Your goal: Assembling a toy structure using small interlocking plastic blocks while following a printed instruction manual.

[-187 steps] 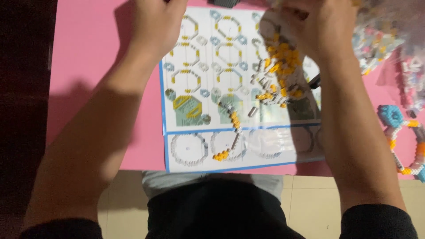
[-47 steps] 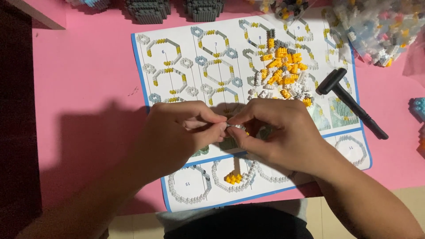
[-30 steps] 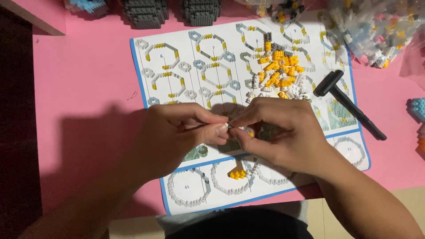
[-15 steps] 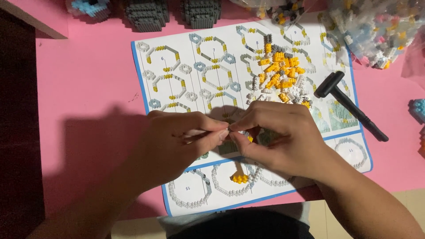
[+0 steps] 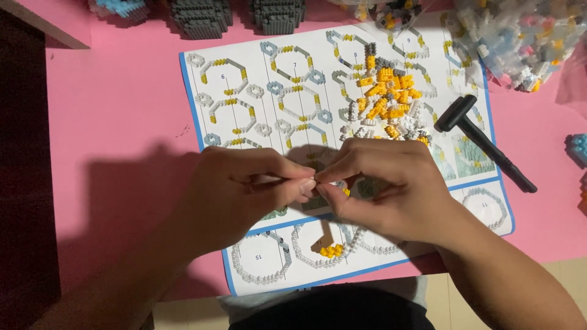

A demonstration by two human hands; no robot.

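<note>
My left hand (image 5: 241, 192) and my right hand (image 5: 385, 183) meet fingertip to fingertip over the lower middle of a printed instruction sheet (image 5: 244, 91). Between the pinched fingers sits a tiny building-block piece (image 5: 318, 181), mostly hidden; a bit of yellow shows under my right fingers. A loose heap of small yellow, grey and white blocks (image 5: 388, 104) lies on the sheet just beyond my right hand. A small built strip of white and yellow blocks (image 5: 333, 249) rests on the sheet below my hands.
A small black hammer tool (image 5: 483, 140) lies at the sheet's right edge. Clear bags of mixed blocks (image 5: 520, 36) sit at the far right, dark grey block assemblies (image 5: 202, 15) at the back. Everything rests on a pink tabletop (image 5: 110, 122).
Six seconds ago my hands were up at the block heap; they have since come down to the sheet's lower middle and stay pinched together, shifting only slightly.
</note>
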